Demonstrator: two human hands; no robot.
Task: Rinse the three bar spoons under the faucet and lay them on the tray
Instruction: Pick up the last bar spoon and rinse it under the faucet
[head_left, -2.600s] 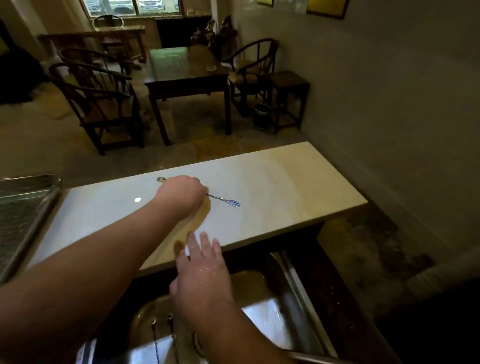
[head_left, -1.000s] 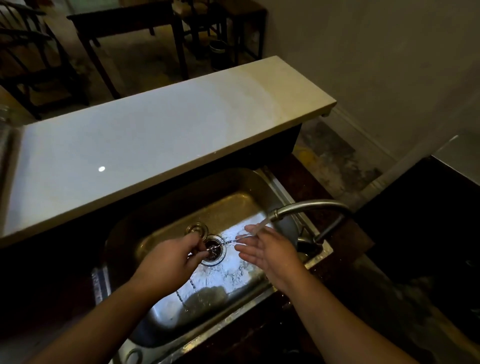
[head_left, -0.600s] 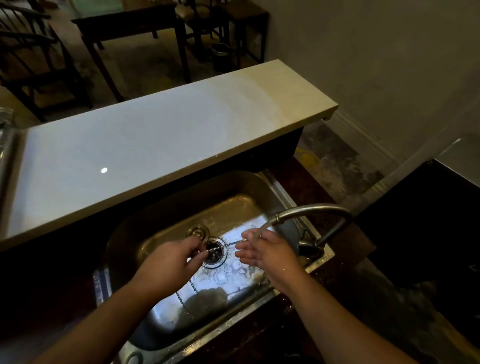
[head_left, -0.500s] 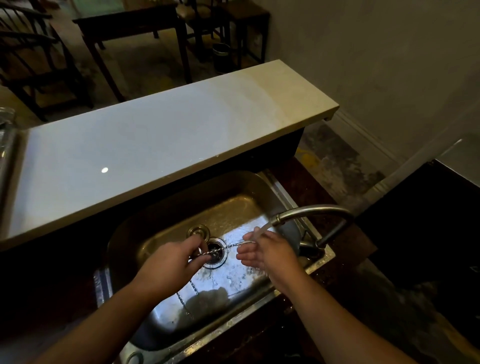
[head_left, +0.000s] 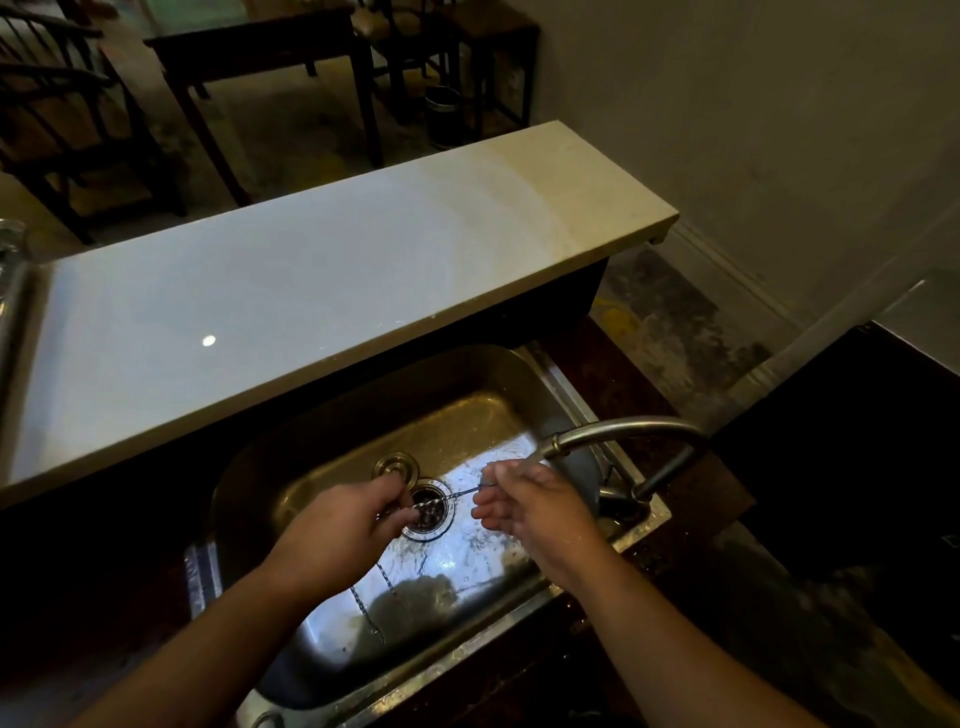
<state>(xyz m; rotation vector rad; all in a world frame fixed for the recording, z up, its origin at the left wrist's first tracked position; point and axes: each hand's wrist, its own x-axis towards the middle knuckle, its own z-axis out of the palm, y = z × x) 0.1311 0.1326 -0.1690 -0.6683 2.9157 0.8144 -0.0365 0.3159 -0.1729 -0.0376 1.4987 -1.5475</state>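
Over the steel sink (head_left: 249, 467), my left hand (head_left: 343, 530) grips one end of a thin twisted bar spoon (head_left: 457, 493) that spans above the drain (head_left: 428, 512). My right hand (head_left: 530, 506) touches the spoon's other end with fingers spread, right under the faucet (head_left: 623, 431) spout where water runs. Two other bar spoons (head_left: 387, 574) lie on the wet sink floor near my left wrist. A sliver of the metal tray (head_left: 10, 296) shows at the far left edge of the counter.
A long pale stone counter (head_left: 311, 280) runs behind the sink. A round drain stopper (head_left: 396, 464) sits beside the drain. Dark wooden chairs and a table (head_left: 249, 47) stand beyond the counter. A wall closes the right side.
My left hand picked the spoon off the counter and brought it down into the sink under the running water. My right hand has joined it at the spoon's tip, fingers sliding slightly.
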